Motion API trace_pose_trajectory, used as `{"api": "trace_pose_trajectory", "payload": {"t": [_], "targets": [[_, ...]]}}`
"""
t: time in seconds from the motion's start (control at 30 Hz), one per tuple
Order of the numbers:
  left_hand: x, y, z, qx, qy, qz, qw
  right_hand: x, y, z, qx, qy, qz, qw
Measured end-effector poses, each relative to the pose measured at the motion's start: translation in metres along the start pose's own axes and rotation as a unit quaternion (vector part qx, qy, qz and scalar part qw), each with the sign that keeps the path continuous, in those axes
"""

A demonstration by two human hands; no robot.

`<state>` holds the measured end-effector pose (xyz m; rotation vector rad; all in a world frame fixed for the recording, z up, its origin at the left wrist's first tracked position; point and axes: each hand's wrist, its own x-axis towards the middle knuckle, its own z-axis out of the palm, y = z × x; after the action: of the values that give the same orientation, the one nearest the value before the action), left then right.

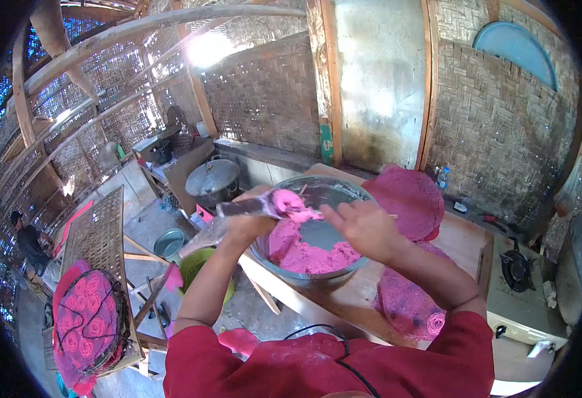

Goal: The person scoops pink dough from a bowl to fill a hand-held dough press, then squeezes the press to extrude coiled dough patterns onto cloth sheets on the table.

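A wide metal basin (pixel 334 275) on the wooden table holds a thick pink dough (pixel 304 257). Over the basin's left side, my left hand (pixel 251 222) is wrapped round a dark cylinder (pixel 238 207) with pink dough at its right end. My right hand (pixel 364 225) is above the basin's right side, fingers curled together on a thin tool, mostly hidden, near that dough. Pink round pieces (pixel 407 199) lie right of the basin, and another dark-spotted pink piece (pixel 410 298) is nearer me.
A stove (pixel 516 272) stands at the right. At the left are a lidded pot (pixel 212 179), a green tub (pixel 201 265), a blue-grey basin (pixel 169 243) and a rack with pink coils (pixel 88 312). Another person (pixel 31 245) is at the far left.
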<state>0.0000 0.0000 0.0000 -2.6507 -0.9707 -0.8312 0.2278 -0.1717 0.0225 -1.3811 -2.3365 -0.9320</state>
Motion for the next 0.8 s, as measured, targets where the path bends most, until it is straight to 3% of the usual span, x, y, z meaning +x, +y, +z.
{"api": "trace_pose_trajectory", "payload": {"t": [0.07,0.1,0.17,0.2,0.23,0.27,0.3,0.37,0.4,0.43,0.47,0.5,0.57,0.6,0.7,0.73,0.8], "targets": [[0.004,-0.014,0.0,0.009,0.092,-0.036,0.995,-0.004,0.009,-0.009,-0.004,-0.022,0.092,0.996],[0.003,-0.011,-0.004,0.004,0.095,-0.037,0.995,-0.005,0.01,-0.011,-0.009,-0.025,0.091,0.995],[0.012,-0.011,-0.013,-0.012,0.096,-0.082,0.992,-0.001,0.015,0.007,0.177,0.129,0.222,0.95],[0.018,-0.013,-0.001,-0.017,0.15,-0.029,0.988,0.004,0.014,0.022,0.173,0.13,0.224,0.95],[0.021,-0.001,-0.002,-0.018,0.147,-0.024,0.989,0.014,0.006,0.041,0.254,0.172,0.243,0.92],[0.026,0.019,-0.006,-0.037,0.122,-0.054,0.99,0.022,-0.004,0.057,0.331,0.212,0.259,0.882],[0.029,0.029,-0.008,-0.055,0.098,-0.085,0.99,0.029,-0.017,0.07,0.329,0.212,0.261,0.882],[0.034,0.017,0.009,-0.029,0.089,-0.092,0.991,0.031,-0.046,0.088,0.384,0.331,0.251,0.825],[0.03,0.015,0.009,-0.038,0.147,-0.085,0.985,0.022,-0.051,0.09,0.382,0.332,0.248,0.826],[0.029,0.01,0.006,-0.047,0.204,-0.077,0.975,0.01,-0.052,0.092,0.427,0.255,0.256,0.829],[0.032,-0.003,0.012,-0.004,0.187,-0.096,0.978,0.002,-0.052,0.093,0.469,0.174,0.263,0.825],[0.035,-0.016,0.017,0.039,0.168,-0.114,0.978,-0.002,-0.045,0.091,0.47,0.176,0.264,0.824],[0.033,-0.021,0.012,0.042,0.206,-0.058,0.976,0.0,-0.025,0.08,0.561,0.026,0.357,0.746],[0.035,-0.016,0.012,0.062,0.255,0.02,0.965,0.003,-0.021,0.083,0.561,0.027,0.36,0.745],[0.038,0.0,0.014,0.072,0.194,-0.005,0.978,0.013,-0.023,0.107,0.6,0.051,0.358,0.714],[0.041,-0.002,0.017,0.064,0.21,0.024,0.975,0.014,-0.032,0.112,0.569,0.106,0.313,0.753],[0.042,-0.013,0.024,0.071,0.217,0.037,0.973,0.009,-0.043,0.108,0.552,0.152,0.277,0.772]]}}
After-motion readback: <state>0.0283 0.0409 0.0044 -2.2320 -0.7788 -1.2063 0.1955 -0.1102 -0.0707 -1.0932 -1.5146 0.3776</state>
